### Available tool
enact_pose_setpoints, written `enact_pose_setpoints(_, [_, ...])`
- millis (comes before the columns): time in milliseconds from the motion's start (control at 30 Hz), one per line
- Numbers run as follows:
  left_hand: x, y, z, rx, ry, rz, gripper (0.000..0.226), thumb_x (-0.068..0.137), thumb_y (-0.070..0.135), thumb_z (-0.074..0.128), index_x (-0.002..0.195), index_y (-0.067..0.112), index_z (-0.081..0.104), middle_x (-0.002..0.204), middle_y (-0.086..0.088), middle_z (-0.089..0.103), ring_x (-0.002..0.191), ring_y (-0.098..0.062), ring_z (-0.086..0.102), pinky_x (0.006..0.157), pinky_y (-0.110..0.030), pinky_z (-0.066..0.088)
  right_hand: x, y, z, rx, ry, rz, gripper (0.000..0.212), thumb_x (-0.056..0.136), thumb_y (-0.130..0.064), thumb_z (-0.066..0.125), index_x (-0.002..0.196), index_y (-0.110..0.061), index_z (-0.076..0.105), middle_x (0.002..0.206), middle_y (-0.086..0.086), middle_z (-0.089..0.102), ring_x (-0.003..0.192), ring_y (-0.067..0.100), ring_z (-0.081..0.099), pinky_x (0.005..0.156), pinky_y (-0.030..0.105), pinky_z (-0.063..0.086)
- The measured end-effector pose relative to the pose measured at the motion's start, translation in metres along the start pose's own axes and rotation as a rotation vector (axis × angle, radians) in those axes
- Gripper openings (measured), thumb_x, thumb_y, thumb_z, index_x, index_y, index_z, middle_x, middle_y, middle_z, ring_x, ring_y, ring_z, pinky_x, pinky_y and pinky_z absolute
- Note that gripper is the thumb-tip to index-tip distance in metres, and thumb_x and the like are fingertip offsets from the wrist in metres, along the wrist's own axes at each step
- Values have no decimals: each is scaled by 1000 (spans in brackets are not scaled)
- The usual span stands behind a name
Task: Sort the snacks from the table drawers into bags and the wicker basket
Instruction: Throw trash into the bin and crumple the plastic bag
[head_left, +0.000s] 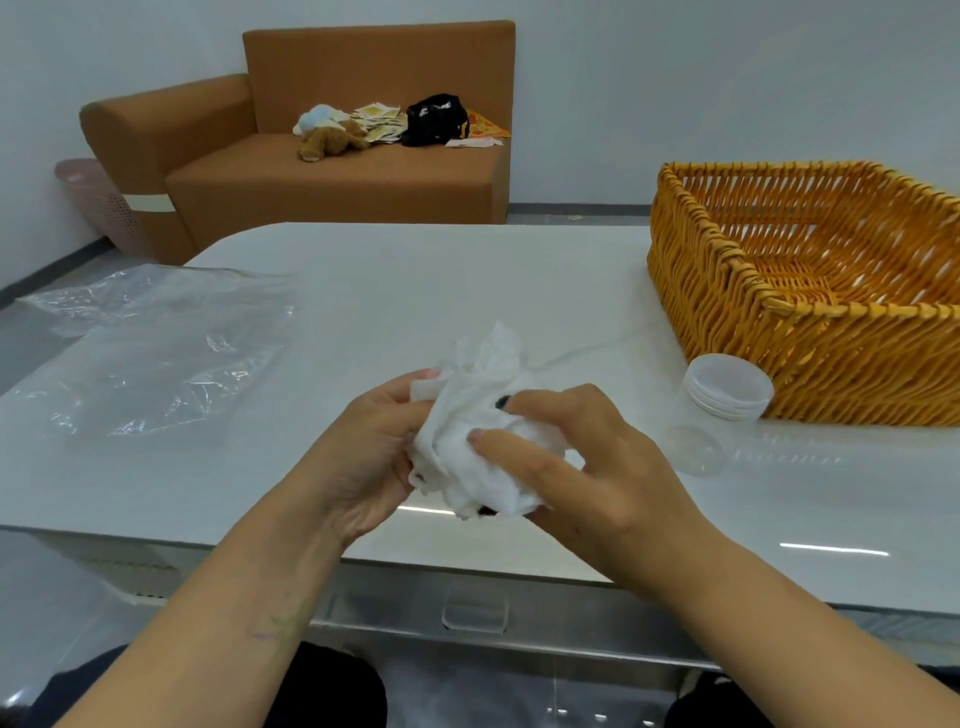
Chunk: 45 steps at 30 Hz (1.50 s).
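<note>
Two hands are busy: our left hand (374, 452) and right hand (582, 467) both grip a crumpled white bag (483, 441) just above the white table (415, 270). We see the wicker basket (810, 306) at the table's far right corner. Clear plastic bags (150, 348) lie on the table's left side.

Two hands — the left hand (363, 457) and the right hand (587, 467) — share one crumpled white bag (483, 447). One clear plastic bag (156, 353) lies on the one table (415, 280), with one wicker basket (810, 291) and one clear lidded jar (722, 405). One drawer handle (474, 613) shows. Behind — one brown sofa (332, 171), one pink bin (98, 202).
</note>
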<state>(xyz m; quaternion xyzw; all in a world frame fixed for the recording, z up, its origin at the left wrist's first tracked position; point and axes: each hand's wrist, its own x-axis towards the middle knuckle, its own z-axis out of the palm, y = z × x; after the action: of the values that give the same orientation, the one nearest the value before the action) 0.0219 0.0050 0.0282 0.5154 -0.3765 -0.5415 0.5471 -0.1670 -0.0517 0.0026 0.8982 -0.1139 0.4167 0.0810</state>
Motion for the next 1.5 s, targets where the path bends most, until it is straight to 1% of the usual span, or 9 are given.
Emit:
enact_pose_setpoints(133, [-3,-11,14,127,-24,46,25,66,16,71,91,17,75,88,-9,74,77,-21,70,64,-27,58,-2,13,-6,264,31,201,21,93,-15,58,110,-8,68,99,7,61,86,16,60,68,26,50])
enact_pose_setpoints(267, [-6,-10,22,358,-48,184,21,81,23,62,96,17,76,88,2,75,81,-11,70,67,-20,53,3,12,-7,568,45,612,7,87,-19,65,91,-24,67,81,-16,60,76,2,57,67,13,43])
enact_pose_setpoints(467, [-10,4,16,578,-34,326,29,83,-5,68,92,21,75,88,10,74,82,-3,68,71,-14,51,11,6,-4,732,-93,1058,60,69,-51,78,122,-35,55,110,-11,55,91,6,59,67,16,52])
enact_pose_setpoints(600, [-16,0,10,726,13,349,30,84,9,73,101,34,68,89,14,73,84,-5,68,73,-15,52,14,6,-8,1077,-291,1188,39,76,-34,77,111,-24,63,111,0,66,88,19,70,68,27,57])
enact_pose_setpoints(767, [-25,-3,8,606,224,204,35,89,16,68,111,37,50,89,6,72,75,-5,68,66,-17,53,22,1,-6,1130,-117,1094,26,79,-13,75,101,-3,65,100,15,67,80,23,70,62,27,56])
enact_pose_setpoints(1000, [-51,28,3,-184,-78,-79,38,89,10,56,125,20,63,123,-8,67,110,-36,66,93,-56,52,34,-14,-4,461,170,560,13,73,-9,77,82,-3,70,92,0,56,81,6,54,61,8,47])
enact_pose_setpoints(1167, [-70,12,15,99,100,11,56,73,47,80,121,29,59,123,-1,66,106,-23,69,89,-45,57,23,-44,7,310,142,517,12,67,0,69,79,0,66,94,7,55,77,8,49,60,6,39])
enact_pose_setpoints(1300, [-81,3,15,76,348,183,32,82,32,78,110,26,64,109,0,70,98,-18,70,78,-39,61,27,-75,16,405,138,591,19,74,-2,70,93,-3,68,108,3,55,87,4,54,66,12,47])
enact_pose_setpoints(1500, [-105,0,-28,50,601,363,4,88,20,71,91,23,69,93,-5,71,86,-26,72,68,-37,61,68,-114,3,997,-105,814,52,84,-14,72,130,-31,55,129,-16,51,114,4,56,86,18,53])
